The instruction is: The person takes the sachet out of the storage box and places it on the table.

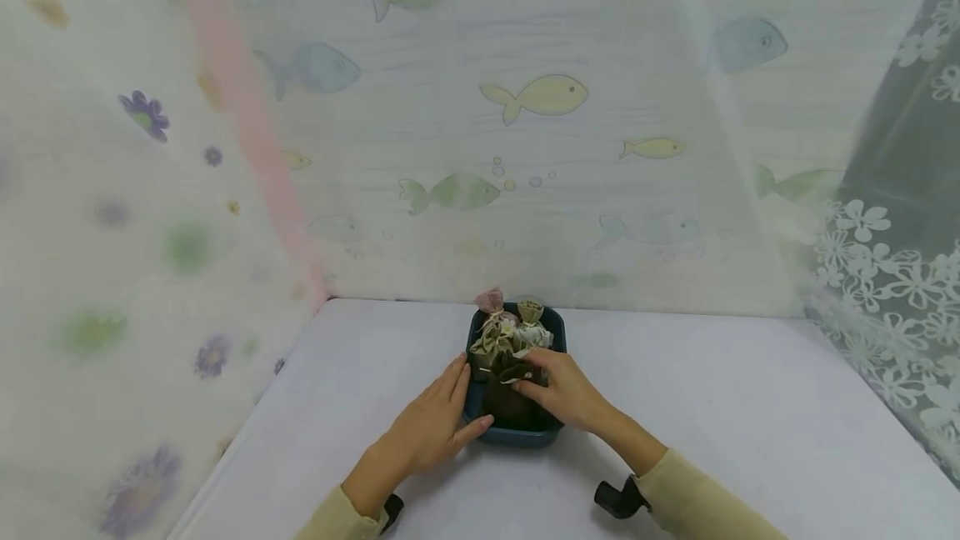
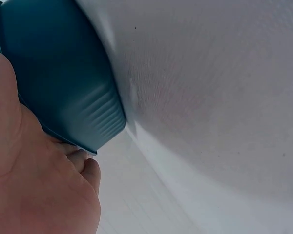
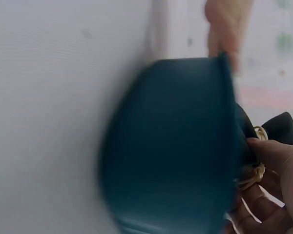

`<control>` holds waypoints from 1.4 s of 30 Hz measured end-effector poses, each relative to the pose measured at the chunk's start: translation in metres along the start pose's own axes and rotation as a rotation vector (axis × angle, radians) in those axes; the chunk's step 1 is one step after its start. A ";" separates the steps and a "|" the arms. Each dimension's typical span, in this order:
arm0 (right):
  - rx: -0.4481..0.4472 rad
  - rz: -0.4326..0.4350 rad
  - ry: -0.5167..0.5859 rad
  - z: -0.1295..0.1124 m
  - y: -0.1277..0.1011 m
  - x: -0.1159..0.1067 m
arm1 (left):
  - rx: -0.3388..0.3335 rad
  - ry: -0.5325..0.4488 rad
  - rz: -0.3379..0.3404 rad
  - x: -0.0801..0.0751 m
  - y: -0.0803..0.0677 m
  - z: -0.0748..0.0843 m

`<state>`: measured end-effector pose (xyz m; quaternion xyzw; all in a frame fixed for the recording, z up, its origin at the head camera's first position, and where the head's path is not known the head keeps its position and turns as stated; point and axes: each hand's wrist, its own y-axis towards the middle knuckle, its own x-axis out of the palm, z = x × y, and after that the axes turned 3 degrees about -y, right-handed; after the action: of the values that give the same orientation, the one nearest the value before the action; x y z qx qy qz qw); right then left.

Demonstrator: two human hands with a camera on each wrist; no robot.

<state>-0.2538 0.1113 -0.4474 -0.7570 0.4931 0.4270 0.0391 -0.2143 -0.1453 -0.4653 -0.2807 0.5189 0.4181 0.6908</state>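
A dark teal plastic tub (image 1: pixel 519 439) stands on the white table and holds several small drawstring pouches. My left hand (image 1: pixel 433 422) lies along its left side, fingers straight on the rim and thumb across the near corner. With my right hand (image 1: pixel 566 390) I pinch a dark brown pouch (image 1: pixel 510 407) at its gathered neck, in the near part of the tub. A pale cord (image 3: pixel 260 132) ties that neck in the right wrist view. Behind it sit an olive pouch (image 1: pixel 491 344), a pink-topped pouch (image 1: pixel 491 301) and a grey-green pouch (image 1: pixel 531 313).
The white tabletop (image 1: pixel 690 407) spreads to both sides of the tub. A pale fabric curtain (image 1: pixel 525 215) printed with fish hangs along the back edge, and a flower-patterned one (image 1: pixel 210 290) hangs on the left. White floral lace (image 1: pixel 892 290) covers the right side.
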 end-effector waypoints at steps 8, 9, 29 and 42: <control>0.029 0.011 0.064 -0.014 0.002 -0.036 | 0.029 -0.021 0.018 0.004 -0.002 0.002; 0.028 0.014 0.068 -0.014 0.003 -0.040 | 0.033 -0.019 0.026 0.004 -0.002 0.002; 0.043 0.108 -0.100 0.005 -0.009 -0.113 | 0.027 0.027 0.039 0.001 -0.001 0.001; 0.144 0.197 -0.191 0.041 -0.029 -0.151 | 0.029 0.043 0.036 0.001 0.000 0.001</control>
<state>-0.2788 0.2541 -0.3804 -0.6560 0.5885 0.4623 0.0980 -0.2138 -0.1440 -0.4659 -0.2701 0.5447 0.4169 0.6757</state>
